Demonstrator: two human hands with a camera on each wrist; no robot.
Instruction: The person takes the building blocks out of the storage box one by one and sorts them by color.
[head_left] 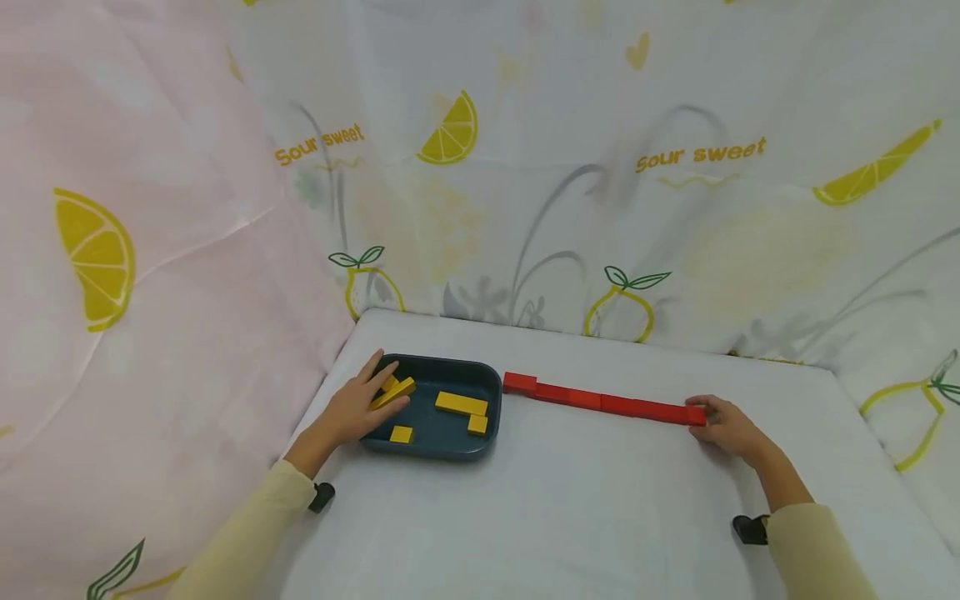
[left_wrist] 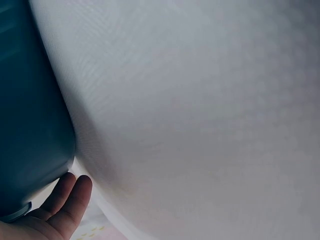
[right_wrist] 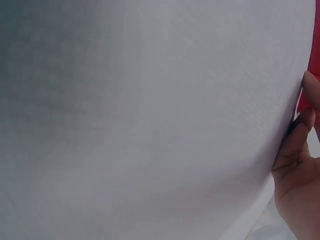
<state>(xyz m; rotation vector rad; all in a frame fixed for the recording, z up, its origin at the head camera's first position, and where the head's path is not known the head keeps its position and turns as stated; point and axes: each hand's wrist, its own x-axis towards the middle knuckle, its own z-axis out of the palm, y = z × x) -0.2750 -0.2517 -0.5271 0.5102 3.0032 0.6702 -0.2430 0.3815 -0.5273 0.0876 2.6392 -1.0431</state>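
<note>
Your cream sleeves (head_left: 247, 533) lie nearest, resting on the white table (head_left: 570, 500). Your left hand (head_left: 352, 408) reaches into the dark teal tray (head_left: 442, 450) and pinches a yellow block (head_left: 393, 392), with three more yellow blocks (head_left: 461, 404) lying loose in the tray. Your right hand (head_left: 726, 427) grips the far right end of the red block row (head_left: 600, 400), which runs from beside the tray rightward across the table.
</note>
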